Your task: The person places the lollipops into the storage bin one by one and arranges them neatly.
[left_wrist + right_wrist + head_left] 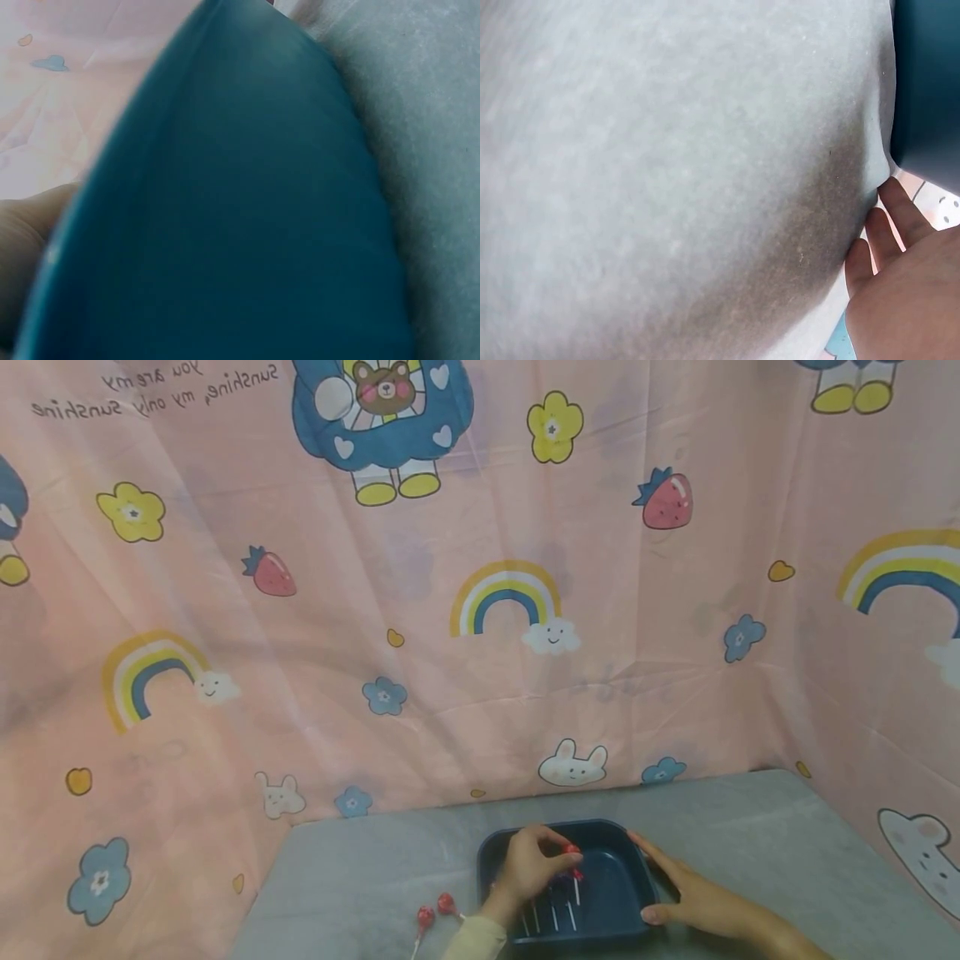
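Observation:
My left hand [531, 864] is over the dark blue tray [618, 877], pinching a red-wrapped lollipop [572, 852] between thumb and fingers. Its white stick points down. Below it, several lollipop sticks [555, 917] lie in the tray, their heads mostly hidden by the hand. My right hand [686, 893] touches the tray's right side, fingers stretched toward the far corner and thumb at the near part. In the right wrist view, the fingers [885, 236] are extended beside the tray's outer wall [930, 90]. The left wrist view is mostly filled by the tray wall [240, 195].
Two red lollipops [425, 917] lie on the grey cloth-covered table [360, 868] left of the tray. A pink printed curtain [465, 693] hangs behind the table and along its right side.

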`<state>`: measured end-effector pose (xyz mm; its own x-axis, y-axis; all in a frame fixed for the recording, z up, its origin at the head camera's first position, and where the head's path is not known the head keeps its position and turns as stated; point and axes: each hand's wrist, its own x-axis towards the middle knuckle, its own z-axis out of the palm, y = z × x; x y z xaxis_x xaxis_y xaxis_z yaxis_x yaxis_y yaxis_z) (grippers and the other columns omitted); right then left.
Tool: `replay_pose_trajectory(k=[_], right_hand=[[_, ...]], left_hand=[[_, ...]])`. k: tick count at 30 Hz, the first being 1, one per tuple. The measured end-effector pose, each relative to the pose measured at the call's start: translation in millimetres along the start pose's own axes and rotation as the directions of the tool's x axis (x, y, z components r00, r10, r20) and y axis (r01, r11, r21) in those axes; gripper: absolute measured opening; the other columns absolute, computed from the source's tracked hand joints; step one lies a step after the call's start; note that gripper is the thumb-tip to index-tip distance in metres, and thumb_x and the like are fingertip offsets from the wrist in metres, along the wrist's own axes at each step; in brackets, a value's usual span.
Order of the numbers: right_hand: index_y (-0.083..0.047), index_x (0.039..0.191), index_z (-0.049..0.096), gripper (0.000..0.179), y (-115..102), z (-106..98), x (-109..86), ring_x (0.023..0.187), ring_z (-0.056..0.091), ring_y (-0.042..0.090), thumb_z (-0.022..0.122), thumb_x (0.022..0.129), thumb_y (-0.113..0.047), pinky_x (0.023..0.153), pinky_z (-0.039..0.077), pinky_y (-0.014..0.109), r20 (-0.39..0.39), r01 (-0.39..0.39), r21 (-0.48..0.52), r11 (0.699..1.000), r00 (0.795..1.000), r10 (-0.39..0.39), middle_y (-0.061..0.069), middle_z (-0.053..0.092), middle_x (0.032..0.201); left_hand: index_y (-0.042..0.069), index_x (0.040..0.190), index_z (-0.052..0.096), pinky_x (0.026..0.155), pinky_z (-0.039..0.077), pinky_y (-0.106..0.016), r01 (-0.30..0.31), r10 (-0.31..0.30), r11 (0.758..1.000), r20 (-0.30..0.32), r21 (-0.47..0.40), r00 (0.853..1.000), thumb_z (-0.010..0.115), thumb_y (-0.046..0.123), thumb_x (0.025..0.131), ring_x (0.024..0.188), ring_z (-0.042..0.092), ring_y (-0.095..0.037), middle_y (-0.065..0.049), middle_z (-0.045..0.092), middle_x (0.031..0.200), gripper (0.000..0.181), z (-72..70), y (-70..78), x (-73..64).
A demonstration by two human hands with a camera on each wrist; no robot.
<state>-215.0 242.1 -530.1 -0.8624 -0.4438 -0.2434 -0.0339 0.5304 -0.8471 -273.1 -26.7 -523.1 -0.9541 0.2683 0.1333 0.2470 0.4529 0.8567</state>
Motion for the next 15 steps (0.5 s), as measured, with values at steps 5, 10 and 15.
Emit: replay_pose_trajectory(k=[5, 10, 15], right_hand=[[-0.038, 0.15, -0.006, 0.088, 1, 0, -0.1, 0.138, 0.015, 0.056, 0.059, 0.091, -0.038, 0.092, 0.025, 0.079, -0.002, 0.019, -0.013, 1.0, 1.0, -0.019, 0.028, 0.013, 0.156], [-0.037, 0.15, -0.006, 0.087, 3, 0, 0.2, 0.139, 0.016, 0.054, 0.059, 0.092, -0.035, 0.093, 0.029, 0.076, 0.0, 0.051, -0.022, 0.998, 0.999, -0.051, 0.027, 0.013, 0.156], [-0.036, 0.15, -0.006, 0.088, 4, 0, 0.8, 0.139, 0.017, 0.054, 0.059, 0.092, -0.034, 0.093, 0.03, 0.075, -0.008, 0.066, -0.033, 0.997, 0.998, -0.066, 0.028, 0.013, 0.155]], left_hand=[[0.019, 0.083, 0.072, 0.07, 0.042, -0.018, -0.032, 0.032, 0.999, -0.004, 0.022, 0.999, 0.081, 0.037, 0.069, 0.08, 0.054, -0.004, 0.005, 0.065, 0.085, 0.025, 4.5, -2.8, 0.4], [0.02, 0.08, 0.072, 0.068, 0.042, -0.016, -0.028, 0.028, 0.999, -0.005, 0.046, 1.0, 0.083, 0.035, 0.067, 0.076, 0.052, -0.001, 0.008, 0.064, 0.082, 0.022, 10.6, -6.3, 2.1], [0.02, 0.079, 0.073, 0.066, 0.04, -0.016, -0.031, 0.032, 0.997, -0.008, 0.073, 0.999, 0.084, 0.034, 0.066, 0.075, 0.052, -0.002, 0.006, 0.064, 0.082, 0.022, 13.4, -7.7, 2.4]])
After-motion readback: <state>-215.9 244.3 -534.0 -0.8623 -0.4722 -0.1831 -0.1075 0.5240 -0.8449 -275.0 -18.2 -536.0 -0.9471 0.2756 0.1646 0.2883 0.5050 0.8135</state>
